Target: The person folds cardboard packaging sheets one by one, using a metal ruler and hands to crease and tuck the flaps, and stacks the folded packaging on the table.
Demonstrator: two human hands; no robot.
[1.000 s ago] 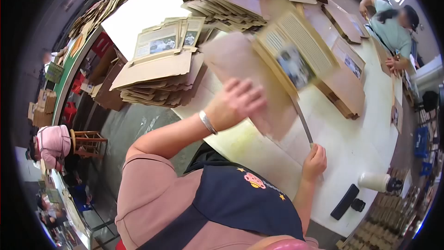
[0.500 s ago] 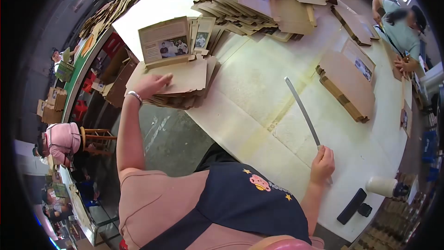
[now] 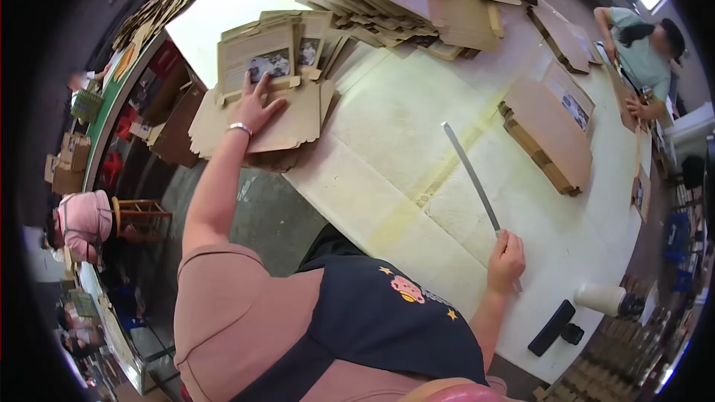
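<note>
Now your left hand point(image 3: 257, 112), the nearer one, lay spread, seemingly gripping nothing, atop the cardboard stack point(image 3: 302, 115) at the table's point(image 3: 380, 134) left edge, while your right hand point(image 3: 508, 257) closed round the grey strip point(image 3: 473, 176), its long axis slanting toward the far edge.
</note>
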